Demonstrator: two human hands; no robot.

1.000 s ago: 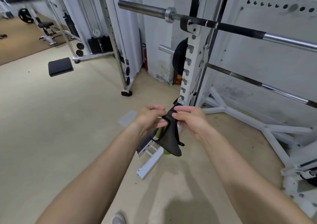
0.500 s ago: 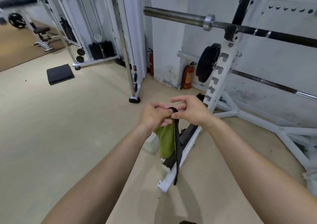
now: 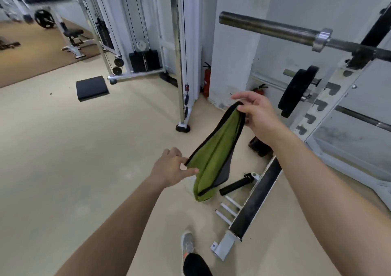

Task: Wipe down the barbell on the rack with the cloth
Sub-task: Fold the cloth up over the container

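I judge step: cloth [image 3: 213,151] preparing, wiping not yet begun. I see right hand [image 3: 256,115] pinch top corner and left hand [image 3: 171,168] pinch lower edge. Cloth hangs spread between hands, well below barbell [image 3: 275,29] on rack [image 3: 330,98]. Next move, I think: gather cloth, lift it to bar end.

A smooth beige floor [image 3: 63,149] met white painted walls [image 3: 296,1]. A white steel cable machine [image 3: 183,64] stood near a red fire extinguisher [image 3: 207,79].
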